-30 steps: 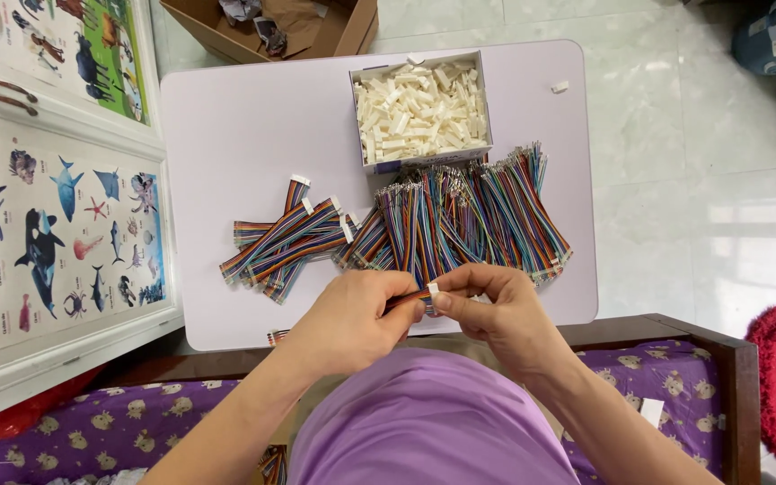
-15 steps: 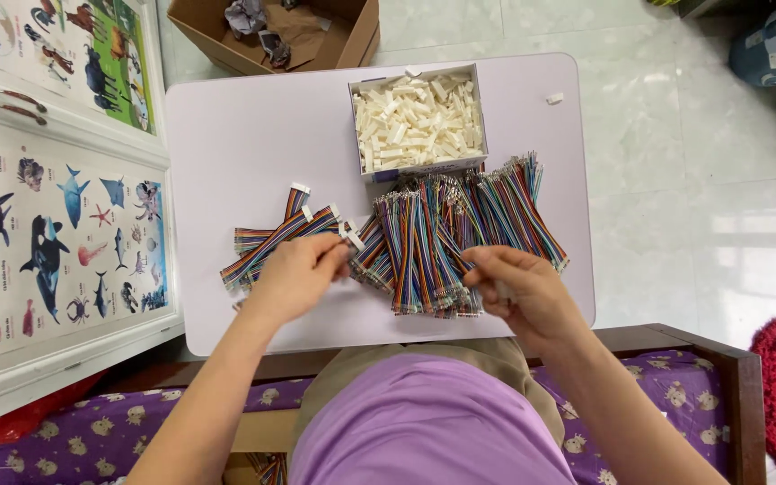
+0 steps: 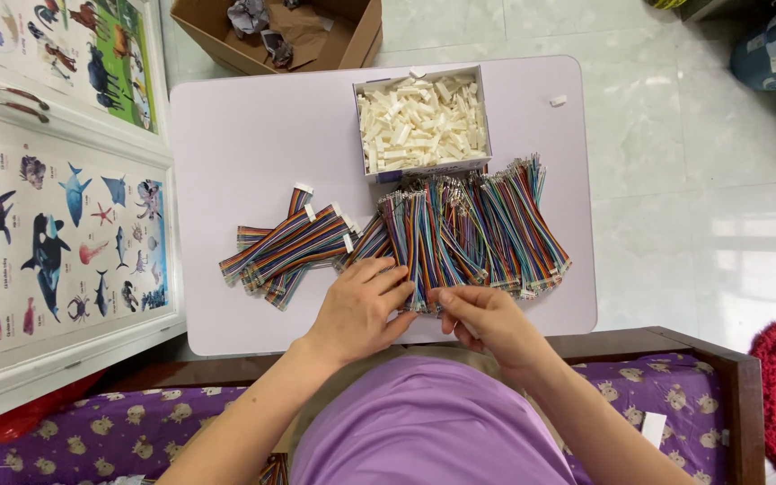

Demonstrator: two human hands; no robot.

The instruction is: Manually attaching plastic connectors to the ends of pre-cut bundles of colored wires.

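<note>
Finished ribbon cables (image 3: 291,249), fanned, left of centre. Left hand (image 3: 359,305) flat, fingers spread on loose rainbow wire pile (image 3: 460,233); right hand (image 3: 482,316) pinching one strand's end. Risk: tangled neighbours dragged out, pile sliding off table (image 3: 253,126) edge.

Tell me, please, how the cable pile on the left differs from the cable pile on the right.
The left pile is smaller; the right pile holds many more cables. The left pile's cables carry white plugs on their far ends; the right pile's far ends show bare metal tips. The left pile lies slanted and apart from the box; the right pile touches it. Both hands, left hand and right hand, are at the right pile. Both piles are rainbow ribbon cables.
</note>
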